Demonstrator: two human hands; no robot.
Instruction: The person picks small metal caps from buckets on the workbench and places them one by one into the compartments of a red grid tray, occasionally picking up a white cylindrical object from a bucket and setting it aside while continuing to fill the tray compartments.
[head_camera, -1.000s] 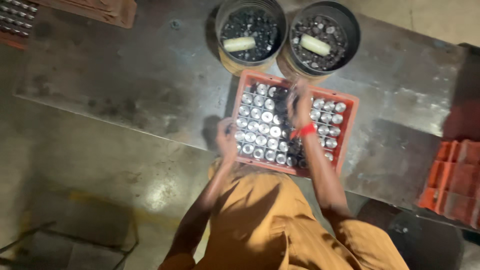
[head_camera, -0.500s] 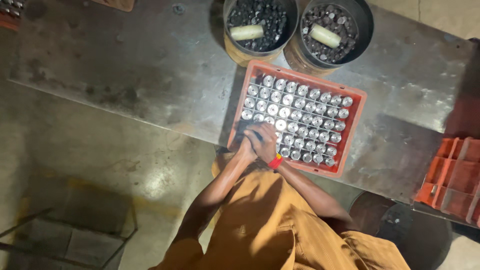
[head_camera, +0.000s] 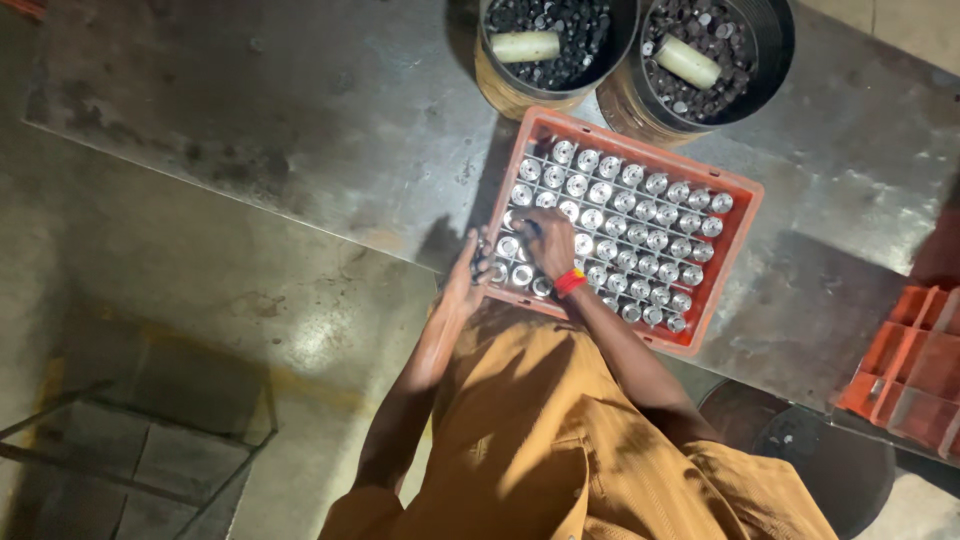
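Observation:
An orange plastic crate (head_camera: 742, 190) on the steel table holds rows of shiny round metal parts (head_camera: 640, 205). My right hand (head_camera: 548, 245), with a red band at the wrist, is over the crate's near left corner with its fingers pinched on a small dark part. My left hand (head_camera: 468, 268) rests at the crate's left edge, curled around what look like several small dark parts. Both forearms reach up from my orange shirt.
Two round buckets (head_camera: 500, 85) (head_camera: 775, 60) of dark small parts, each with a pale cylinder on top, stand behind the crate. The steel table (head_camera: 280, 130) extends left. Another orange crate (head_camera: 905, 365) sits at the right edge. A dark round stool (head_camera: 800, 450) and a metal frame (head_camera: 130, 450) are on the floor.
My right hand came back from the middle of the crate to meet the left hand at the near edge, then moved out again over the near left rows.

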